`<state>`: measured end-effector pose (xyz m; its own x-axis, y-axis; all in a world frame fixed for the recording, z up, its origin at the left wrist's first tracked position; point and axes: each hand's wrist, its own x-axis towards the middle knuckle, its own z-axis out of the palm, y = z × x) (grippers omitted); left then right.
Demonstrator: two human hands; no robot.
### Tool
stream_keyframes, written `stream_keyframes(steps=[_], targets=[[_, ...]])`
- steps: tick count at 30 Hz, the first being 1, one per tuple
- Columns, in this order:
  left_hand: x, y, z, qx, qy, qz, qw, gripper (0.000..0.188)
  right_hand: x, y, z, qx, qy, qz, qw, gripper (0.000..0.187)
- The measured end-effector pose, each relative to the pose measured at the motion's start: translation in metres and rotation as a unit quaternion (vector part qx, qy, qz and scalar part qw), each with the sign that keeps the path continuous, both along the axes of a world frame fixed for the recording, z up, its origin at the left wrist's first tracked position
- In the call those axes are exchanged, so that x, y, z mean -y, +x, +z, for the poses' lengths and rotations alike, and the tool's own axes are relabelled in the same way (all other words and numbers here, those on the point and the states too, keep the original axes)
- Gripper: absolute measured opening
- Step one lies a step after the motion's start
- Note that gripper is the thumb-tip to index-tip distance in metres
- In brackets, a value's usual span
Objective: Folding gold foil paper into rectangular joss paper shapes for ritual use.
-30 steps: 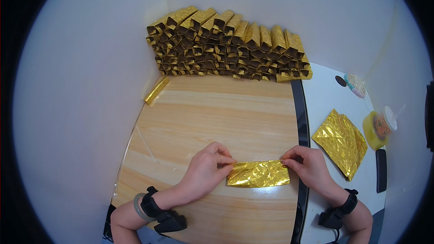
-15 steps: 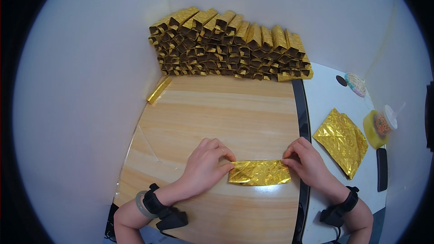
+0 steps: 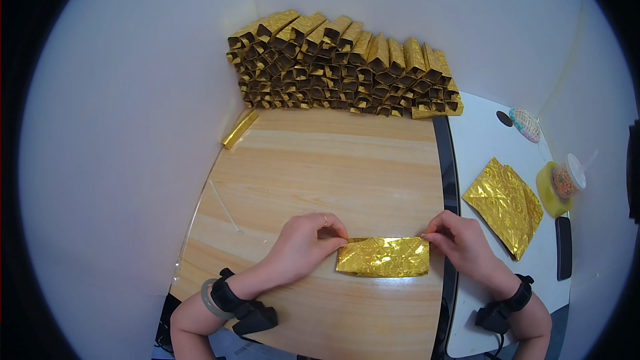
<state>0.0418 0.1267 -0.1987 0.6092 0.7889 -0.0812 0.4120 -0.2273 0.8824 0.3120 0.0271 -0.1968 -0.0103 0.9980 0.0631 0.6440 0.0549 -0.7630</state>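
A folded strip of gold foil paper (image 3: 383, 257) lay flat on the wooden table (image 3: 333, 167), low in the view at about 6 o'clock from the table's middle, its long side running from 9 to 3 o'clock. The left hand (image 3: 308, 240) pinched the strip's upper corner at its 9 o'clock end, thumb and fingertips closed on the edge, the other fingers curled under; a ring showed on one finger. The right hand (image 3: 460, 243) held the opposite upper corner at the 3 o'clock end in the same narrow pinch, right over the dark edge strip (image 3: 448, 180) where the wooden top met a white table (image 3: 487, 147) beside it. Both wrists wore black bands with small devices. Far off at 12 o'clock, against the white wall, stood a stack of folded gold pieces (image 3: 343, 67), piled in several rows. A single gold folded bar (image 3: 240, 129) lay alone at about 10 o'clock, near the wooden top's edge and apart from the stack. At 3 o'clock, on the white table, rested a pile of flat gold sheets (image 3: 505, 203), set diamond-wise, with a yellow container (image 3: 559, 187) just beyond it and a dark flat object (image 3: 564, 248) near that.
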Motion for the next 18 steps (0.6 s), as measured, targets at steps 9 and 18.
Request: stream_keyframes(steps=[9,18], targets=[[0.003,0.000,0.004,0.013,-0.057,0.026,0.998,0.003,0.003,-0.003,0.010,-0.116,-0.069,-0.012,0.991,0.012],[0.004,-0.001,-0.007,0.167,-0.103,0.011,0.980,0.007,0.001,0.005,0.007,-0.167,0.017,0.000,0.986,0.011]])
